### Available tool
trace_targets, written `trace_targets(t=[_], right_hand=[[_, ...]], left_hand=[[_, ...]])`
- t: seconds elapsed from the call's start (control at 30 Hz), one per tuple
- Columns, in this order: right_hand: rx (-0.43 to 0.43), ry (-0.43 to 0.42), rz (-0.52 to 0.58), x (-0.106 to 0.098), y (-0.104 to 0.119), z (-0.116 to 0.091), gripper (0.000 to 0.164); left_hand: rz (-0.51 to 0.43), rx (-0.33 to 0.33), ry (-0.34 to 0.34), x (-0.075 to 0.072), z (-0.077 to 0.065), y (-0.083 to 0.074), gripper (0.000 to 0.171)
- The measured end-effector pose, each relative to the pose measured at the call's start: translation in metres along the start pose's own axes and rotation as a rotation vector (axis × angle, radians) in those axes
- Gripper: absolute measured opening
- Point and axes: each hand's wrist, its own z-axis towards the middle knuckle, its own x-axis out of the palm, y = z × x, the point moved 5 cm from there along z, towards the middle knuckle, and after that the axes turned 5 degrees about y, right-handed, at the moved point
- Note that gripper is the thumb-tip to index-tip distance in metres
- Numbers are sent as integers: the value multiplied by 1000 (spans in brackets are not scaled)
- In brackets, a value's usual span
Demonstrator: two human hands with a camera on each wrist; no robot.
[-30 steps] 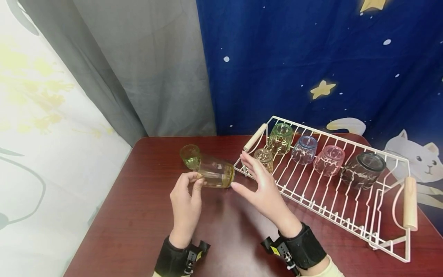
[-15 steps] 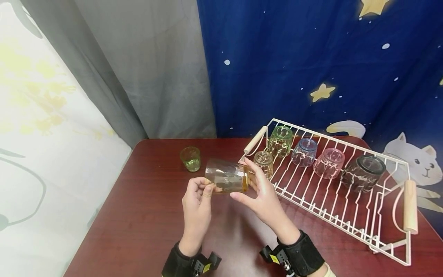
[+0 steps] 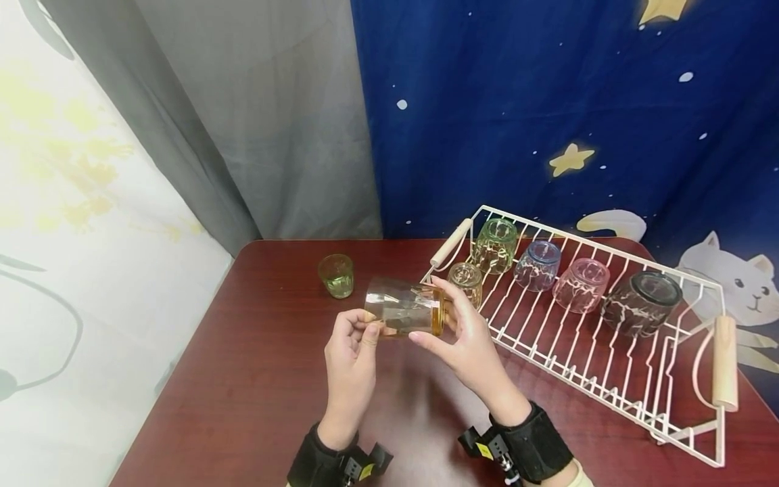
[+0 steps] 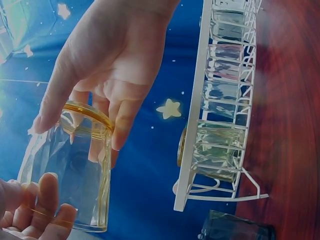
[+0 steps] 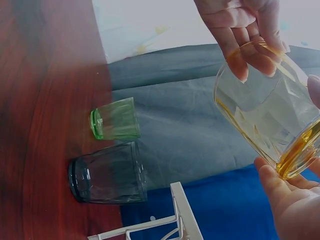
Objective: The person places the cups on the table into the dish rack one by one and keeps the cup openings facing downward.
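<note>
A clear amber glass (image 3: 402,308) lies sideways in the air between both hands, its thick yellow base to the right. My left hand (image 3: 353,358) pinches the rim between thumb and fingers, with fingertips inside the mouth in the right wrist view. My right hand (image 3: 471,345) grips the base end, thumb on the near side and fingers behind. In the left wrist view the right hand (image 4: 117,55) reaches down over the amber base. A small green glass (image 3: 337,276) stands upright on the table beyond the left hand.
A white wire rack (image 3: 566,368) with wooden handles stands at the right. Several upturned glasses sit in it, including a pink glass (image 3: 581,284) and a black glass (image 3: 642,304). A dark grey glass (image 5: 107,175) stands beside the green one, near the rack's end.
Both hands came together: the left hand carried the amber glass rightward, away from the green glass, and the right hand took hold of its base. The last half second shows almost no movement.
</note>
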Motion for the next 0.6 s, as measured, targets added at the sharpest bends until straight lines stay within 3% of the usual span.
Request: trace_targets(t=[0.6], right_hand=[[-27,-46,6,-5,1,0,81]], left_hand=[[-40,-35,34,3,3,2,19]])
